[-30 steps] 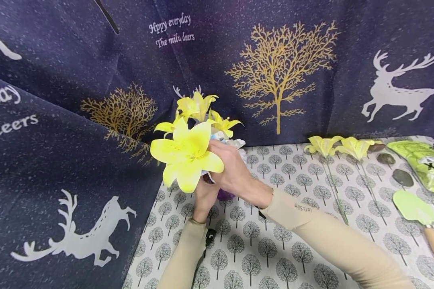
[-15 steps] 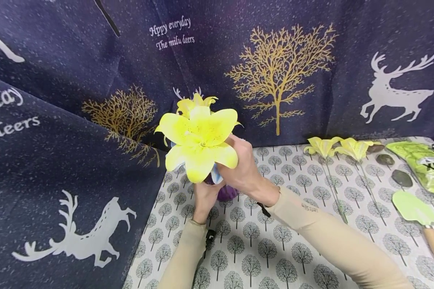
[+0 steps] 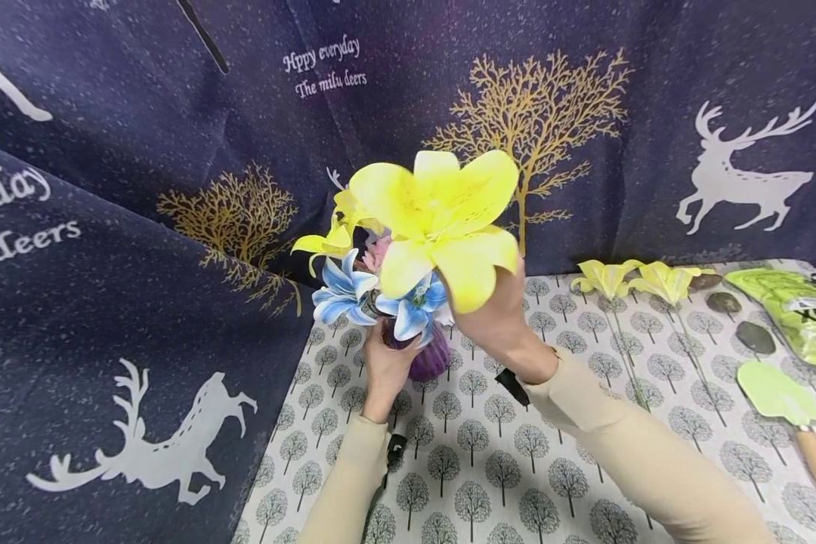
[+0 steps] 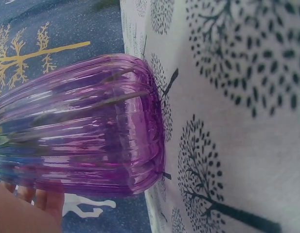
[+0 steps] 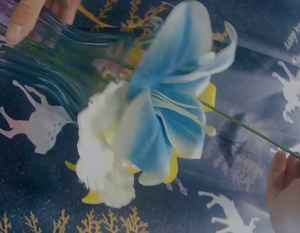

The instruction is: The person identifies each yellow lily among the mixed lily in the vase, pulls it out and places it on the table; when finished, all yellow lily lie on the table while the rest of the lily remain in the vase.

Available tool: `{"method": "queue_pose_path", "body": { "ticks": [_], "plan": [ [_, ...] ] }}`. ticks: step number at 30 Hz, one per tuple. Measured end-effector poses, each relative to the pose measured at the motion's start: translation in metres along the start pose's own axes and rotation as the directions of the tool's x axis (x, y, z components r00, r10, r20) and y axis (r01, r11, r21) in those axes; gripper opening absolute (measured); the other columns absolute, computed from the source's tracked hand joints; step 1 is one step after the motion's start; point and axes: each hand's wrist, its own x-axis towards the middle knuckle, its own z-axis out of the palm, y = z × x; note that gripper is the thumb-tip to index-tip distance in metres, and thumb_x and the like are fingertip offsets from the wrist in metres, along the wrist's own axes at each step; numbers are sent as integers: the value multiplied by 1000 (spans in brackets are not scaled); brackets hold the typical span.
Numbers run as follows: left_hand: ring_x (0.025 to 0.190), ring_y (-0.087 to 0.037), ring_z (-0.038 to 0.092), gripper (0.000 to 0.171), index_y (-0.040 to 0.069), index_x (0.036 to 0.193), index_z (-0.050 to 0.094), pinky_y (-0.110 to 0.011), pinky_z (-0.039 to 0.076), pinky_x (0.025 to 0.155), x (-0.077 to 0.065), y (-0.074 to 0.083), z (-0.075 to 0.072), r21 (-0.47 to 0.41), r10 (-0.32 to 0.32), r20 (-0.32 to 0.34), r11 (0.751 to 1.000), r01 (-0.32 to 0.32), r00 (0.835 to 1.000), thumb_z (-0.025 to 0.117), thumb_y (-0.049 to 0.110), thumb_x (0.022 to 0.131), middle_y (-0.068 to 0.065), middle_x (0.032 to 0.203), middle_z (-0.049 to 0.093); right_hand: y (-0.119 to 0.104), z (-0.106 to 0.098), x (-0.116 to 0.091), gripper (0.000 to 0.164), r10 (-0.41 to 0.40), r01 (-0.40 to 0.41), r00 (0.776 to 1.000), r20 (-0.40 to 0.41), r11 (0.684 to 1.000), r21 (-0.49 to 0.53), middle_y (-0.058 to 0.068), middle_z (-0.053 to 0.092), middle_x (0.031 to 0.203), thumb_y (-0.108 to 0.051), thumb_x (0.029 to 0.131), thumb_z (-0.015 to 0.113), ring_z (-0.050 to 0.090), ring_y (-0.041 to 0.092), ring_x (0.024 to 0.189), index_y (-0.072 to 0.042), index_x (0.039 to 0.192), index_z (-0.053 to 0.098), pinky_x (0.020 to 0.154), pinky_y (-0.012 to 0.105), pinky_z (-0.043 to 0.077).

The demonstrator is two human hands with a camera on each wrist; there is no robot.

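Observation:
My left hand (image 3: pixel 385 366) grips the ribbed purple vase (image 3: pixel 430 355) near its neck. In the left wrist view the clear purple body (image 4: pixel 101 131) tapers toward the flowers, with stems showing inside. Blue-and-white lilies (image 3: pixel 340 291), a pink flower (image 3: pixel 375 253) and other yellow lilies (image 3: pixel 326 243) stand in the vase. My right hand (image 3: pixel 493 313) holds a yellow lily (image 3: pixel 442 219) above and right of the bunch. Its thin green stem (image 5: pixel 247 127) is pinched in the right wrist view and runs behind a blue lily (image 5: pixel 164 97), beside a white flower (image 5: pixel 103 145).
Two more yellow lilies (image 3: pixel 605 276) lie on the tree-print cloth (image 3: pixel 472 431) at the right. Dark stones (image 3: pixel 756 337), a green bag (image 3: pixel 799 310) and a green trowel (image 3: pixel 782 389) with a wooden handle are farther right. A dark-blue curtain (image 3: pixel 394 106) hangs behind.
My right hand has moved right with the yellow lily, away from over the vase, uncovering the blue lilies and pink flower. My left hand stays at the vase.

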Motion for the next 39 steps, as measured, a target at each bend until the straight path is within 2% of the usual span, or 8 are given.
{"method": "queue_pose_path", "body": {
  "ticks": [4, 7, 11, 15, 18, 29, 34, 39],
  "plan": [
    [115, -34, 68, 76, 6, 126, 61, -49, 55, 104, -1, 0, 0, 11, 18, -11, 1000, -18, 1000, 97, 28, 63, -17, 120, 69, -2, -6, 9, 20, -129, 122, 988, -85, 989, -81, -22, 69, 95, 8, 80, 70, 63, -3, 89, 16, 96, 60, 85, 20, 55],
    [119, -34, 65, 82, 9, 132, 59, -50, 52, 107, -1, 0, -1, 20, 29, -20, 999, -28, 999, 97, 31, 62, -16, 126, 69, -9, -9, 17, 5, -72, 78, 991, -117, 996, 51, -16, 73, 81, 10, 86, 68, 66, 1, 74, 6, 88, 71, 75, 23, 59],
    [123, -33, 63, 87, 13, 137, 57, -49, 50, 111, -1, -2, -1, -3, 28, -15, 1000, -29, 999, 97, 29, 62, -14, 130, 67, -20, -16, 21, 21, 48, -13, 988, -145, 972, 236, -3, 77, 85, 13, 91, 60, 72, 12, 79, -3, 96, 72, 83, 32, 63],
    [124, -33, 63, 87, 14, 138, 57, -48, 49, 111, -1, -3, -1, -8, 32, -13, 999, -32, 999, 97, 27, 62, -13, 132, 67, -25, -25, 29, 12, 13, 47, 977, -215, 961, 272, 9, 75, 87, 11, 89, 64, 72, 24, 82, 2, 94, 71, 84, 40, 63],
    [127, -33, 61, 86, 14, 140, 56, -49, 48, 113, -1, -3, -1, 1, 41, -14, 999, -41, 999, 96, 26, 64, -12, 135, 65, -29, -31, 34, 5, -19, 114, 956, -291, 943, 312, 15, 74, 84, 10, 87, 69, 71, 27, 77, 10, 92, 69, 79, 41, 63],
    [133, -32, 58, 87, 13, 141, 54, -48, 44, 117, -1, -2, -1, -3, 43, -12, 999, -43, 999, 95, 27, 65, -12, 138, 63, -45, -54, 50, 7, 79, 173, 874, -480, 872, 458, 25, 68, 78, 23, 85, 60, 68, 31, 67, 20, 90, 57, 69, 38, 64],
    [134, -32, 57, 88, 14, 142, 54, -48, 44, 118, -1, -1, -2, -24, 34, -8, 999, -34, 999, 96, 23, 64, -11, 140, 62, -51, -70, 55, 8, 108, 181, 837, -536, 870, 458, 27, 66, 75, 23, 84, 62, 66, 33, 62, 19, 88, 55, 64, 39, 62],
    [135, -32, 56, 88, 13, 142, 54, -48, 43, 118, -1, 0, -2, -12, 23, -6, 1000, -23, 1000, 95, 23, 65, -12, 140, 62, -59, -89, 61, 12, 142, 197, 774, -617, 872, 448, 29, 63, 70, 24, 83, 63, 63, 33, 53, 19, 87, 53, 56, 40, 60]
  ]
}}
